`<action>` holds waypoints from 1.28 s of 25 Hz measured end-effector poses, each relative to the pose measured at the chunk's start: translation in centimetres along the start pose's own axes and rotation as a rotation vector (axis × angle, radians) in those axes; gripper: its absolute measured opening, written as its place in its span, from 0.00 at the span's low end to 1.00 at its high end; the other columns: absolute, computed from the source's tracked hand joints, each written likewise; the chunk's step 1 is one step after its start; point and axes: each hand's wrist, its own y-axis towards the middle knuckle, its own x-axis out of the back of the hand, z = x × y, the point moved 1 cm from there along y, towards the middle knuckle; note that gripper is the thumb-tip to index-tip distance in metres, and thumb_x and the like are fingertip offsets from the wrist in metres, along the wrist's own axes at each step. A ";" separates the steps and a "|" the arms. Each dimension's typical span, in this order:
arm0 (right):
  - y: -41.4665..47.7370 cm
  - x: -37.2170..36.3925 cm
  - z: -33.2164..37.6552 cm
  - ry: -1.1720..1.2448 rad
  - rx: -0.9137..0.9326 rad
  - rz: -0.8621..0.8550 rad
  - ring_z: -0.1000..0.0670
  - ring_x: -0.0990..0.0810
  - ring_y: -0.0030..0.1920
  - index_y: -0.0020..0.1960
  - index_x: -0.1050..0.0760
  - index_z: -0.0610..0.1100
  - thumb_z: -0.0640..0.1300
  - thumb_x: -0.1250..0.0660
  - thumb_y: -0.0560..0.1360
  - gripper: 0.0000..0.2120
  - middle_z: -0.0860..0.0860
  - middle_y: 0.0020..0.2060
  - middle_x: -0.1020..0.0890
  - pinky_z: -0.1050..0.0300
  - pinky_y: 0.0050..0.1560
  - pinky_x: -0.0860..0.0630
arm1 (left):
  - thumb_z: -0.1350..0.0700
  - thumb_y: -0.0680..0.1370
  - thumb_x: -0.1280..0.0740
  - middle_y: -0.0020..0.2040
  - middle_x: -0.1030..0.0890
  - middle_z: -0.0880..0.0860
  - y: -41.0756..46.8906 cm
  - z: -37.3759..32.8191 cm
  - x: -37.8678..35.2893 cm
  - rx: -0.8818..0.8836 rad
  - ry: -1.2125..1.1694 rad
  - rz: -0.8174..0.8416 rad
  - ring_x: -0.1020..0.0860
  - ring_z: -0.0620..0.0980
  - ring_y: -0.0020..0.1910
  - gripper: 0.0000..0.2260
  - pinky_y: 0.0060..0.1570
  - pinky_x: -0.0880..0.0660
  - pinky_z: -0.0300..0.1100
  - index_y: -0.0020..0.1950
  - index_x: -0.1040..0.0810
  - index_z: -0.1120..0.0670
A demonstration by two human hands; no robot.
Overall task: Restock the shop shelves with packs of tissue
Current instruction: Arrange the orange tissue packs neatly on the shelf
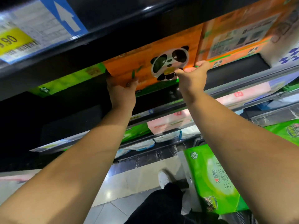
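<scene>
An orange tissue pack [145, 62] with a panda picture sits at the mouth of a dark upper shelf [234, 75], tilted toward me. My left hand [121, 89] holds its lower left corner from below, fingers mostly hidden behind the pack. My right hand [192, 75] grips the lower right corner, thumb on the panda face and fingers round the pack's right edge. Both arms reach up and forward.
A second orange pack [234, 38] stands just right on the same shelf, a green pack [68, 81] to the left. A yellow price label [16, 41] hangs on the shelf above. Lower shelves hold pink packs [169, 122]. Green packs [210, 180] are stacked by my shoe [163, 177].
</scene>
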 end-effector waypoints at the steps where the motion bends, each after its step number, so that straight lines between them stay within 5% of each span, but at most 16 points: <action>1: 0.3 -0.3 -0.1 -0.047 0.009 0.041 0.50 0.24 0.46 0.53 0.37 0.46 0.41 0.26 0.69 0.21 0.48 0.47 0.24 0.68 0.42 0.28 | 0.51 0.72 0.25 0.68 0.28 0.57 0.4 0.1 -0.2 0.004 -0.004 0.000 0.26 0.54 0.63 0.35 0.58 0.33 0.38 0.73 0.40 0.54; 4: 1.3 -0.7 -0.8 -0.209 0.030 0.171 0.47 0.25 0.57 0.58 0.32 0.48 0.46 0.27 0.69 0.21 0.47 0.58 0.24 0.54 0.58 0.26 | 0.50 0.74 0.28 0.70 0.32 0.58 1.2 0.2 -0.8 -0.002 0.035 0.014 0.28 0.56 0.65 0.36 0.57 0.35 0.35 0.76 0.45 0.54; 7: 1.1 -0.5 -0.8 -0.288 0.072 0.283 0.48 0.28 0.60 0.64 0.34 0.47 0.44 0.25 0.69 0.28 0.48 0.63 0.28 0.54 0.60 0.26 | 0.48 0.76 0.31 0.72 0.35 0.59 1.3 0.4 -0.9 0.024 0.115 0.049 0.30 0.56 0.67 0.38 0.55 0.36 0.35 0.77 0.51 0.56; 9: -0.1 0.5 -0.6 -0.362 0.156 0.326 0.46 0.28 0.60 0.64 0.33 0.43 0.42 0.26 0.70 0.26 0.45 0.61 0.27 0.52 0.62 0.27 | 0.46 0.75 0.30 0.71 0.33 0.58 1.4 0.7 -0.4 0.006 0.175 0.126 0.30 0.55 0.67 0.37 0.57 0.35 0.36 0.76 0.45 0.56; 12: -2.9 3.0 -0.4 -0.652 0.390 0.225 0.40 0.29 0.64 0.66 0.29 0.44 0.46 0.28 0.70 0.26 0.44 0.62 0.24 0.45 0.65 0.30 | 0.47 0.71 0.26 0.70 0.32 0.56 0.3 1.1 1.5 -0.047 0.114 0.169 0.29 0.51 0.66 0.39 0.63 0.31 0.43 0.74 0.43 0.52; 16: -6.3 6.8 -0.5 -0.868 0.440 0.163 0.38 0.37 0.72 0.71 0.32 0.47 0.50 0.29 0.71 0.30 0.45 0.68 0.29 0.41 0.71 0.38 | 0.52 0.71 0.26 0.73 0.37 0.56 -3.7 1.1 4.1 -0.090 0.209 0.171 0.35 0.51 0.71 0.39 0.66 0.32 0.47 0.75 0.45 0.47; 20: -9.4 11.9 -1.3 -0.936 0.380 0.139 0.39 0.37 0.72 0.72 0.33 0.48 0.54 0.34 0.72 0.29 0.44 0.69 0.30 0.38 0.71 0.39 | 0.53 0.71 0.25 0.71 0.34 0.61 -9.0 -0.4 4.1 -0.441 0.379 0.152 0.35 0.61 0.71 0.34 0.65 0.31 0.59 0.73 0.37 0.53; 24: -11.8 17.2 -2.4 -0.979 0.350 0.105 0.37 0.35 0.71 0.70 0.31 0.48 0.54 0.32 0.70 0.30 0.43 0.69 0.29 0.37 0.68 0.38 | 0.56 0.70 0.26 0.68 0.31 0.58 -13.7 -2.3 1.1 -0.566 0.501 0.407 0.33 0.58 0.69 0.30 0.66 0.33 0.54 0.70 0.32 0.56; 32: -20.2 36.3 -9.6 -1.106 0.198 0.047 0.35 0.32 0.69 0.69 0.29 0.46 0.54 0.25 0.65 0.35 0.40 0.67 0.27 0.32 0.64 0.33 | 0.44 0.68 0.29 0.69 0.29 0.60 -31.3 -3.5 -8.1 -0.924 0.710 0.812 0.32 0.63 0.67 0.35 0.68 0.36 0.57 0.71 0.34 0.54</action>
